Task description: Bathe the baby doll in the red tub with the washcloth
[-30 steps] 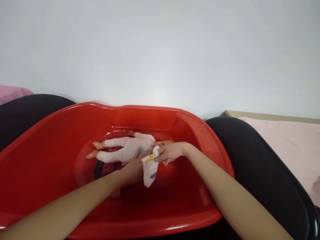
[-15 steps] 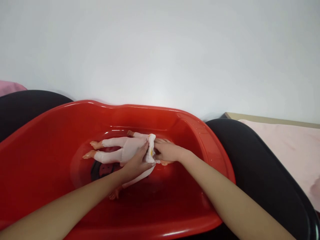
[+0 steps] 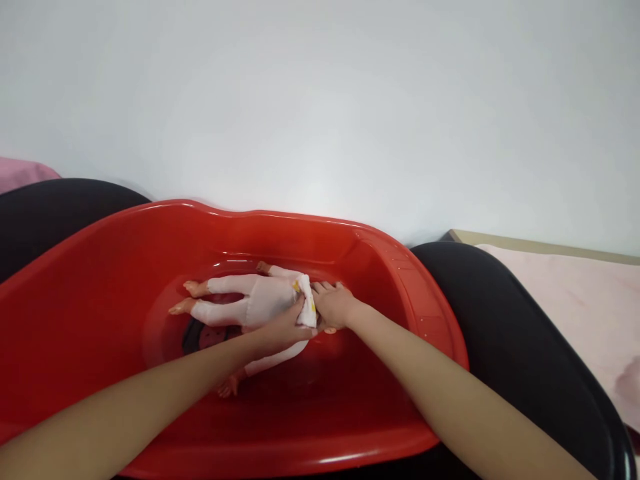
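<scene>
A baby doll in white clothes (image 3: 270, 298) lies on its back in a red baby bathtub (image 3: 415, 280), legs toward the left and head toward the right. At its neck is a crumpled white cloth with yellow marks (image 3: 307, 303), perhaps a bib. My left hand (image 3: 283, 328) lies across the doll's chest, thumb and fingers closed around the cloth's near side. Over the doll's head, my right hand (image 3: 334, 307) rests palm down with its fingers stretched out, just right of the cloth. Most of the doll's head is hidden beneath it.
A dark print (image 3: 213, 337) shows on the tub floor beneath the doll. Black rounded surfaces (image 3: 505, 320) flank the tub on both sides. Pink fabric lies at the far left (image 3: 25, 175), and a pale pink sheet (image 3: 565, 300) at the right. Behind stands a white wall (image 3: 320, 113).
My right hand has turned flatter over the doll's head, its fingers now pointing more up and away. My left hand and the cloth have shifted slightly to the right.
</scene>
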The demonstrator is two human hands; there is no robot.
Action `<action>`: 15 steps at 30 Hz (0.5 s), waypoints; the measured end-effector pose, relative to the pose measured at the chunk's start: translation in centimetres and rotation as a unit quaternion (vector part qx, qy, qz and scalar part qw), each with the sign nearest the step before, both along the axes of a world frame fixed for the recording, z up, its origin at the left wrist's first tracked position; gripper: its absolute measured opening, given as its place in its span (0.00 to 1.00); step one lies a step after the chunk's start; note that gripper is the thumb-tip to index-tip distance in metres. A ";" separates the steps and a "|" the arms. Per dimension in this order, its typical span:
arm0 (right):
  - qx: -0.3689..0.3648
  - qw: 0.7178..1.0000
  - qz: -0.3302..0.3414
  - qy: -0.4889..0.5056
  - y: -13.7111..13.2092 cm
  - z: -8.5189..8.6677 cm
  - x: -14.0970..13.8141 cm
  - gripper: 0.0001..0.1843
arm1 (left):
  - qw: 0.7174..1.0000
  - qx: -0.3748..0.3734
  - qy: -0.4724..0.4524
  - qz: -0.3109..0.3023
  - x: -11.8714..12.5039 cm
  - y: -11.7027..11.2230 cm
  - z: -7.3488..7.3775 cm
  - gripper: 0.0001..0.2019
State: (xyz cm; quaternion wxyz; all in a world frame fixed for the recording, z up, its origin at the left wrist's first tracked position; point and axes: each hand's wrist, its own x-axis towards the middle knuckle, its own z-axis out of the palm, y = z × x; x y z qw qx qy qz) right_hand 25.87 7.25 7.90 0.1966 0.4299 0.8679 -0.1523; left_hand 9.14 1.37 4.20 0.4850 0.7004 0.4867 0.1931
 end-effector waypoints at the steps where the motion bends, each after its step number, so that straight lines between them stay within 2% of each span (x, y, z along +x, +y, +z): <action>1: 0.001 1.000 -0.008 -0.006 0.0 0.1 0.0 0.53 | 1.000 0.004 -0.006 -0.015 0.3 0.4 0.0 0.43; 4: 0.004 0.999 -0.034 -0.026 0.1 0.3 0.2 0.54 | 0.997 0.052 -0.038 -0.052 1.1 1.7 -0.4 0.43; 7: -0.006 0.999 -0.050 -0.019 0.3 0.4 0.3 0.53 | 0.990 0.129 -0.010 -0.058 1.5 2.1 -1.8 0.47; 9: -0.023 0.998 -0.051 -0.018 0.5 0.5 0.3 0.60 | 0.984 0.164 0.034 -0.067 1.4 1.6 -3.0 0.49; 11: -0.038 0.998 -0.043 -0.026 0.7 0.5 0.3 0.67 | 0.980 0.171 0.068 -0.081 1.1 0.9 -3.8 0.46; 13: -0.047 0.998 -0.041 -0.024 0.9 0.4 0.4 0.67 | 0.979 0.170 0.068 -0.087 0.8 0.3 -3.7 0.40; 15: -0.051 0.998 -0.045 -0.013 1.2 0.2 0.7 0.65 | 0.981 0.169 0.032 -0.085 0.8 0.2 -2.9 0.35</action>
